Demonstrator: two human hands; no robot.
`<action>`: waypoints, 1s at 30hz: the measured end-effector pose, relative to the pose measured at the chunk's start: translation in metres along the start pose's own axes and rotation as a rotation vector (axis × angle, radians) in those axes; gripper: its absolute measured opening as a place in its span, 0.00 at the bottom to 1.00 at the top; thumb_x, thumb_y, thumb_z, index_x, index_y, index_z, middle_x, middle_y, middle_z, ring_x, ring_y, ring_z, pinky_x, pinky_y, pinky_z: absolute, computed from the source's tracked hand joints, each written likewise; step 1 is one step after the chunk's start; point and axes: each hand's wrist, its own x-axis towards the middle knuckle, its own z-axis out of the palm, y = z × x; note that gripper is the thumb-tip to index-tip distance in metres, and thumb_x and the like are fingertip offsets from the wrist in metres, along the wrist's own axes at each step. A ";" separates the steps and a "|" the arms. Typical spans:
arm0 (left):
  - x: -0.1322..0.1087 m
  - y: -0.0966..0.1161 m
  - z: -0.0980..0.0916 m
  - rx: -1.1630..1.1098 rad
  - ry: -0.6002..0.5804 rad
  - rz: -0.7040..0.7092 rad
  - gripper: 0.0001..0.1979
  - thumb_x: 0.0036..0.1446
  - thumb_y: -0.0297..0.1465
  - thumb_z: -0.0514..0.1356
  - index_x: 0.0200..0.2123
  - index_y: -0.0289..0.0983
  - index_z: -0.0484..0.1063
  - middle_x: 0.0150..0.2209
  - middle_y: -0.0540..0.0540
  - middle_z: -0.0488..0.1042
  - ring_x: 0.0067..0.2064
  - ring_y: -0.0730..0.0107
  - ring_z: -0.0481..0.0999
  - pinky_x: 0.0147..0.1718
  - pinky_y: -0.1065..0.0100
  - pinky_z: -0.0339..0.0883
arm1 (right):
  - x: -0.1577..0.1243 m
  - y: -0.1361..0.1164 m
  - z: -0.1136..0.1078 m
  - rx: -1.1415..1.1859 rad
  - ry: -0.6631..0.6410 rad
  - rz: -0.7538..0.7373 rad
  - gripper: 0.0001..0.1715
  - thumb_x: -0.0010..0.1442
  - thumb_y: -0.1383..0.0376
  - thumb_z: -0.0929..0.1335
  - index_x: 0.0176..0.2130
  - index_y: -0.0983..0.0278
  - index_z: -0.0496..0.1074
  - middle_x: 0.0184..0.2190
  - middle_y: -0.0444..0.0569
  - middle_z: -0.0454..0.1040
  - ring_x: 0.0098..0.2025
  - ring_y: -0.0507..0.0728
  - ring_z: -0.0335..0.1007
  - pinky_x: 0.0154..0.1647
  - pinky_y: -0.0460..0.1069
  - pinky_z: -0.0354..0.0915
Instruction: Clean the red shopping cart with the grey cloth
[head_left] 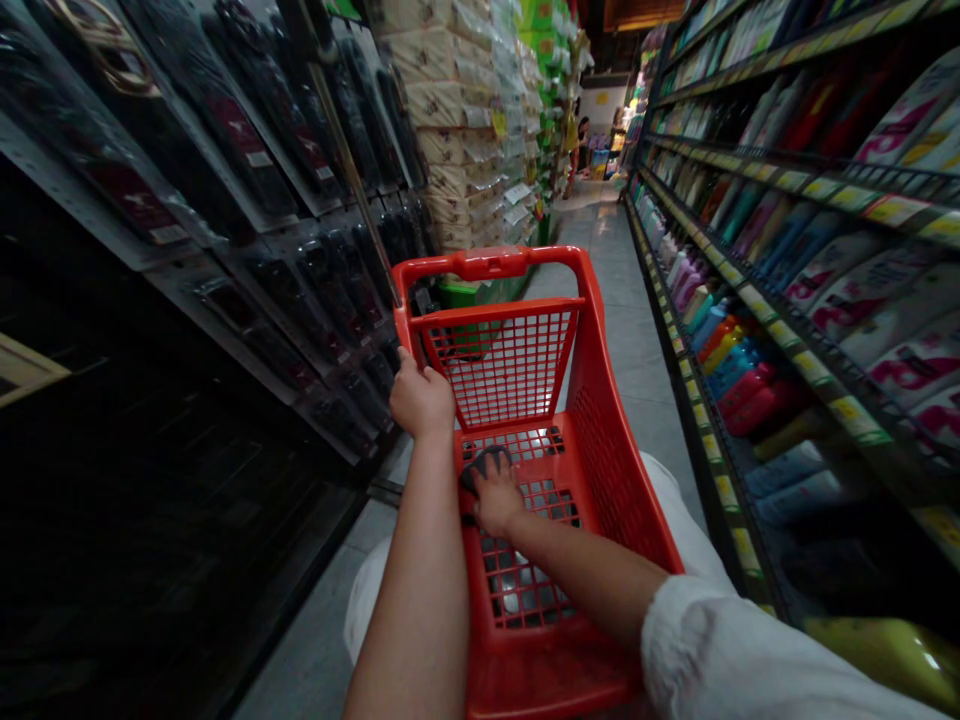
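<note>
A red plastic shopping cart point(645, 470) with grid panels stands right in front of me, its inside open to view. My left hand point(424, 395) is closed around its left rim, near the far left corner. Down inside the basket, my right hand point(497, 497) presses a dark grey cloth point(474, 470) against the left side near the bottom. Part of the cloth is hidden under my fingers. The hinged grid flap point(502, 365) is at the cart's far end, below the red handle bar point(491, 263).
A thin metal pole point(352, 170) rises from the cart's far left corner. Packaged belts point(247, 130) hang along the left, with stacked packs point(457, 130) beyond. Shelves of bottles point(795, 250) line the right. The tiled aisle point(600, 235) runs ahead, with a person point(583, 140) far off.
</note>
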 end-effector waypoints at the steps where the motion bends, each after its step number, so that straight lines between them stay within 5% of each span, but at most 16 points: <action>1: 0.000 0.000 0.000 0.001 0.002 -0.002 0.29 0.60 0.27 0.53 0.65 0.32 0.61 0.47 0.31 0.78 0.49 0.46 0.78 0.49 0.53 0.68 | -0.002 -0.006 0.003 0.002 -0.034 -0.066 0.38 0.58 0.59 0.67 0.65 0.64 0.60 0.70 0.63 0.45 0.71 0.75 0.33 0.66 0.69 0.43; 5: 0.001 -0.003 -0.001 -0.008 0.014 -0.014 0.29 0.59 0.24 0.52 0.65 0.35 0.62 0.46 0.32 0.79 0.48 0.47 0.79 0.48 0.53 0.69 | -0.002 0.010 -0.011 -0.056 -0.169 -0.115 0.39 0.60 0.61 0.66 0.68 0.62 0.55 0.72 0.61 0.40 0.72 0.74 0.31 0.66 0.70 0.43; 10: 0.006 -0.009 0.001 -0.181 0.014 -0.030 0.27 0.58 0.22 0.54 0.62 0.37 0.67 0.54 0.36 0.75 0.54 0.53 0.76 0.53 0.56 0.66 | 0.013 0.063 -0.042 -0.137 -0.141 0.391 0.38 0.63 0.63 0.64 0.69 0.64 0.51 0.70 0.72 0.38 0.71 0.77 0.37 0.60 0.76 0.46; 12: 0.010 -0.015 0.002 -0.281 0.006 -0.022 0.27 0.58 0.22 0.54 0.61 0.37 0.67 0.58 0.39 0.72 0.57 0.58 0.73 0.55 0.61 0.65 | 0.016 0.066 -0.040 -0.129 -0.070 0.466 0.34 0.65 0.64 0.62 0.68 0.66 0.54 0.69 0.75 0.42 0.70 0.77 0.42 0.56 0.78 0.48; 16: 0.021 -0.035 0.005 -0.367 -0.072 0.080 0.28 0.58 0.22 0.54 0.63 0.32 0.64 0.60 0.37 0.69 0.61 0.63 0.69 0.58 0.66 0.62 | 0.011 0.033 -0.019 -0.116 0.035 0.212 0.29 0.64 0.72 0.58 0.63 0.67 0.64 0.67 0.71 0.53 0.68 0.73 0.49 0.57 0.73 0.55; 20: 0.021 -0.056 0.004 -0.371 -0.154 0.226 0.29 0.63 0.28 0.51 0.67 0.33 0.55 0.65 0.37 0.61 0.66 0.65 0.61 0.63 0.65 0.54 | 0.007 -0.007 -0.006 0.022 -0.059 -0.093 0.24 0.59 0.74 0.62 0.51 0.62 0.75 0.59 0.61 0.67 0.62 0.68 0.62 0.55 0.62 0.65; 24: 0.018 -0.068 0.005 -0.442 -0.167 0.301 0.29 0.66 0.31 0.47 0.68 0.30 0.51 0.68 0.38 0.54 0.68 0.69 0.55 0.65 0.70 0.48 | 0.022 -0.031 -0.012 0.431 0.051 0.018 0.26 0.55 0.73 0.64 0.52 0.62 0.74 0.50 0.55 0.75 0.53 0.61 0.71 0.53 0.53 0.68; 27: 0.017 -0.069 0.006 -0.464 -0.158 0.285 0.28 0.66 0.31 0.48 0.68 0.30 0.53 0.68 0.38 0.55 0.68 0.69 0.56 0.64 0.70 0.49 | 0.035 -0.045 -0.021 0.825 0.227 0.040 0.33 0.58 0.72 0.60 0.62 0.61 0.65 0.53 0.50 0.74 0.54 0.56 0.71 0.56 0.50 0.66; 30: 0.017 -0.066 0.006 -0.465 -0.144 0.272 0.28 0.66 0.31 0.48 0.67 0.30 0.54 0.68 0.37 0.56 0.67 0.67 0.58 0.64 0.68 0.51 | 0.035 -0.057 -0.024 1.037 0.246 -0.067 0.35 0.59 0.70 0.60 0.65 0.58 0.60 0.60 0.47 0.69 0.58 0.54 0.67 0.59 0.51 0.64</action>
